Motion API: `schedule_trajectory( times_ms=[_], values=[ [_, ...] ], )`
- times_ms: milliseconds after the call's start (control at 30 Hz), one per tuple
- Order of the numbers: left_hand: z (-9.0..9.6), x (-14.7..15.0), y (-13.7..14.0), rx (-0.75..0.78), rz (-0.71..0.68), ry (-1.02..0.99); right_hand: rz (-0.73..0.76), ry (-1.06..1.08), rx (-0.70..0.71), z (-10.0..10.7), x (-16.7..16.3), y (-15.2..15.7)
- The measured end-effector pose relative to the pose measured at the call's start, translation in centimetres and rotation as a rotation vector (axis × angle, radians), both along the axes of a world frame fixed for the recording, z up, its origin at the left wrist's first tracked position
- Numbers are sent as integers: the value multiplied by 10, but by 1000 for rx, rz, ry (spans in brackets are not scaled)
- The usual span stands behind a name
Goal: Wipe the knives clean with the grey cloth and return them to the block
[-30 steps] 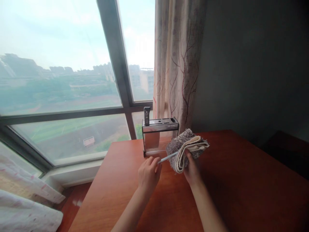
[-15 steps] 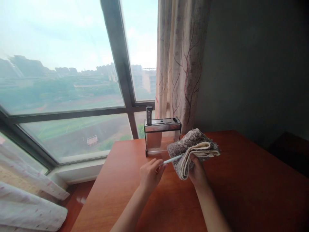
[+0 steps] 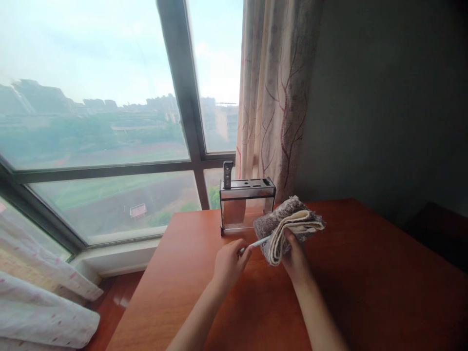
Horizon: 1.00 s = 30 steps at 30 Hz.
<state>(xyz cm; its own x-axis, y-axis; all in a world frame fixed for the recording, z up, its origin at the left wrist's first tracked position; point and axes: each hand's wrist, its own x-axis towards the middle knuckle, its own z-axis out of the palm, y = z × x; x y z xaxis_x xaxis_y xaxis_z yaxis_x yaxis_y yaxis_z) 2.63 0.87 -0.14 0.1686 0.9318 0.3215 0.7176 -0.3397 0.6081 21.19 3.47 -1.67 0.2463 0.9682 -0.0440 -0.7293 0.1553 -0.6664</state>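
Note:
My left hand (image 3: 231, 263) is closed around one end of a thin pale-blue rod-like tool (image 3: 262, 241). The tool points right and slightly up, and its far end is hidden in the folds of a grey, shaggy cloth (image 3: 281, 219) with a cream underside. My right hand (image 3: 294, 256) grips that folded cloth from below and the right, thumb pressed on the cream side. Both hands are raised above the table. Just behind them stands a clear-sided knife block (image 3: 248, 184) with a dark frame. One dark-handled knife (image 3: 227, 174) is upright in its left slot.
The reddish-brown wooden table (image 3: 175, 297) spreads under my hands, its left edge near the window (image 3: 109, 195). A patterned curtain (image 3: 278, 97) hangs behind the knife block. Another pale curtain (image 3: 44, 312) lies at lower left, and a dark wall (image 3: 383, 97) rises on the right.
The cloth and my right hand have shifted slightly left, closer to my left hand. Less of the pale-blue tool shows between my left fingers and the cloth.

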Motion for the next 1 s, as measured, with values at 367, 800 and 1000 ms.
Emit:
schedule_trajectory(
  times_ms=[367,800,1000],
  values=[
    [5,-5,-3,20,-108,-55,-12,-4,-3,-7,7,-2],
    [2,1,-1,-185,-180,-316,51,-72,45,-3,9,-7],
    [4,-1,-6,193,3,-153,-75,-124,33,4,-5,-8]
  ],
)
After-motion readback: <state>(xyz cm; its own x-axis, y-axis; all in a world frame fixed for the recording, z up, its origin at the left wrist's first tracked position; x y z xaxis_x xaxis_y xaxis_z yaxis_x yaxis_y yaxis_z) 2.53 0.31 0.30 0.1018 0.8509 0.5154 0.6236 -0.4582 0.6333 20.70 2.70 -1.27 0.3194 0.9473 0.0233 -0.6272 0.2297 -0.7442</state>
